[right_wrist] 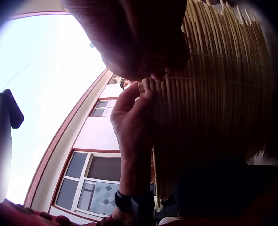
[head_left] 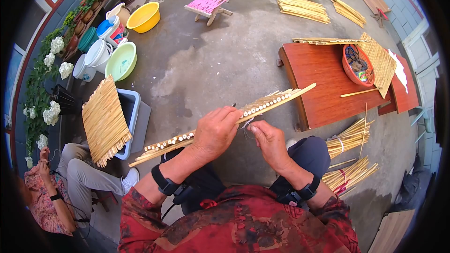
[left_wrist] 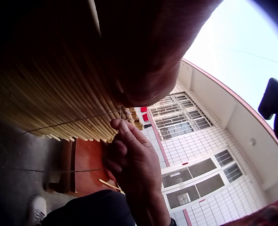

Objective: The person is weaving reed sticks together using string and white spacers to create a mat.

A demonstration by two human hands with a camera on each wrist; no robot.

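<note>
A mat of straw-coloured stalks hangs edge-on in front of the person, its pale cut ends facing up in the head view. My left hand grips its top edge near the middle, fingers over the far side and thumb hidden. Just right of it, my right hand pinches a thin string close to the outer stalk. In the left wrist view the string runs across the rows of stalks to the right fingertips. The right wrist view has the left hand holding the mat's edge stalks.
A red-brown low table at right bears an orange basket and another stalk mat. Stalk bundles lie beside the right knee. At left, a finished-looking mat leans on a grey tub, near a seated person.
</note>
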